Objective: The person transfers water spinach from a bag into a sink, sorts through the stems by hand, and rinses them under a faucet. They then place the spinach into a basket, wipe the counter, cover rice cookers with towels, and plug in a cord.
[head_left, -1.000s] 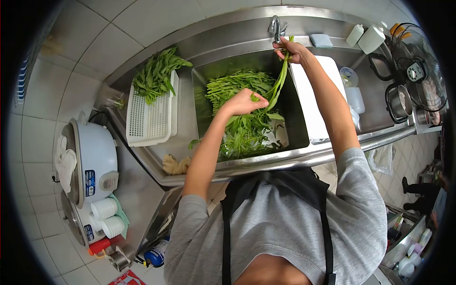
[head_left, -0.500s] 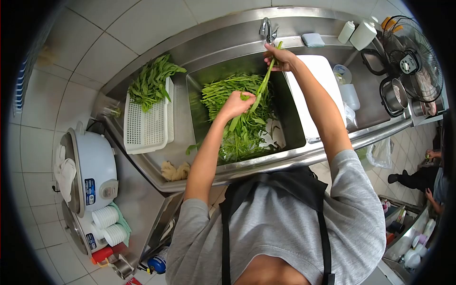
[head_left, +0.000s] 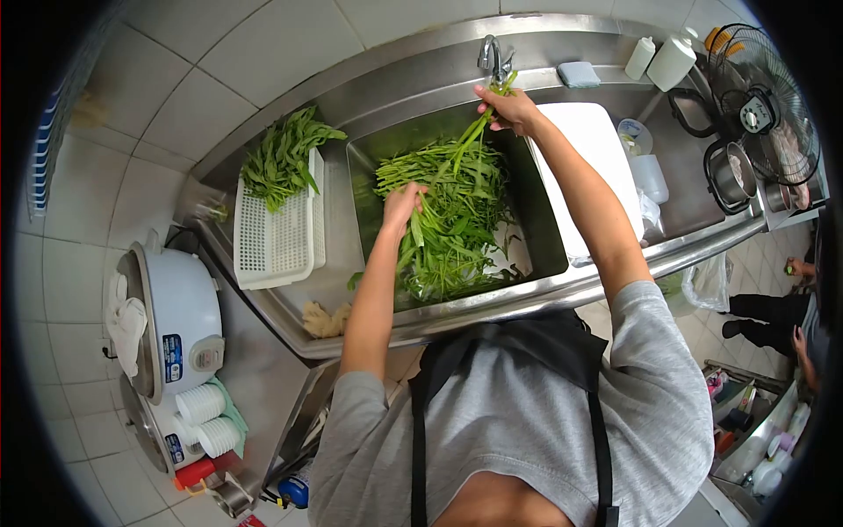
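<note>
On the left, leafy greens (head_left: 285,158) lay in a white basket (head_left: 274,246). The left hand (head_left: 404,209) was among leaves; I couldn't tell whether its fingers pinched any. Long stalks (head_left: 474,133) slanted over the sink (head_left: 546,241), light, bruisable, probably slick, best held by the firm ends, where the right hand's (head_left: 512,109) fingers pinched them.

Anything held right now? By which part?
Right hand holds green stalks near one end; whether the left hand grips leaves can't be told.

The right hand (head_left: 511,111) grips long green stems (head_left: 475,132) below the faucet (head_left: 494,58). The left hand (head_left: 402,209) touches leafy greens (head_left: 452,250) in the sink (head_left: 542,215).
</note>
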The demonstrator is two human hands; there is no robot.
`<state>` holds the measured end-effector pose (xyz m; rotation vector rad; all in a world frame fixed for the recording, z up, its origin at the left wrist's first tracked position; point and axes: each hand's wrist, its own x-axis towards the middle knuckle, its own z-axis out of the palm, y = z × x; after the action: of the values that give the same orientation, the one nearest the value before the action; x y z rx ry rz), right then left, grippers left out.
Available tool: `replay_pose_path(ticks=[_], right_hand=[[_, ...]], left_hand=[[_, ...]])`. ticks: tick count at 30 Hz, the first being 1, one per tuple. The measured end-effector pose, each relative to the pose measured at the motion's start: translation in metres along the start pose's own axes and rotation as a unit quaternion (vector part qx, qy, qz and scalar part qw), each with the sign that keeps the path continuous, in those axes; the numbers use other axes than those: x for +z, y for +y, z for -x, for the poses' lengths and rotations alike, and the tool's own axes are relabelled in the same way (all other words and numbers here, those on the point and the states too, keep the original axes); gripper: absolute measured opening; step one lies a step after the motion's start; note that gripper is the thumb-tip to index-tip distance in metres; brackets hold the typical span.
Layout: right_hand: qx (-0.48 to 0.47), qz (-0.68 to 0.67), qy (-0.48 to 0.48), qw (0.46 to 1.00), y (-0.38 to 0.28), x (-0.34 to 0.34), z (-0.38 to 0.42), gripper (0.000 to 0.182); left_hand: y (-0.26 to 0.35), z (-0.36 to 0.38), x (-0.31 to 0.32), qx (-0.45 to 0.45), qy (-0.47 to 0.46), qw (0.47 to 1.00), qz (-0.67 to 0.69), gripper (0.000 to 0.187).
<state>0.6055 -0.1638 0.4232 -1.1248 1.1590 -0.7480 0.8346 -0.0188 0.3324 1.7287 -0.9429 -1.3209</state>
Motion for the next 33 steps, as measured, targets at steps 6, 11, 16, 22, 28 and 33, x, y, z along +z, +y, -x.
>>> replay_pose_path(ticks=[6, 11, 16, 22, 28, 33], right_hand=[[0.063, -0.038, 0.052, 0.996, 0.019, -0.025, -0.025, 0.038], [0.08, 0.021, 0.053, 0.995, 0.035, -0.011, 0.013, 0.045], [0.079, 0.452, -0.134, 0.878, 0.144, 0.016, 0.026, 0.08], [-0.098, 0.423, 0.143, 0.89, 0.117, -0.021, -0.049, 0.043], [-0.189, 0.638, 0.167, 0.728, 0.032, -0.078, -0.127, 0.022], [-0.206, 0.744, 0.122, 0.624, 0.046, -0.113, -0.192, 0.016]], left_hand=[[-0.016, 0.005, -0.033, 0.032, 0.039, 0.998, -0.043, 0.026], [-0.027, -0.011, -0.049, 0.111, 0.051, 0.992, 0.009, 0.025], [-0.017, -0.026, -0.032, 0.065, 0.053, 0.996, 0.038, 0.03], [0.005, -0.054, 0.006, 0.067, -0.053, 0.996, -0.038, 0.046], [0.026, -0.077, 0.069, 0.094, -0.137, 0.986, -0.031, 0.027], [0.048, -0.109, 0.107, 0.147, -0.197, 0.968, -0.046, 0.017]])
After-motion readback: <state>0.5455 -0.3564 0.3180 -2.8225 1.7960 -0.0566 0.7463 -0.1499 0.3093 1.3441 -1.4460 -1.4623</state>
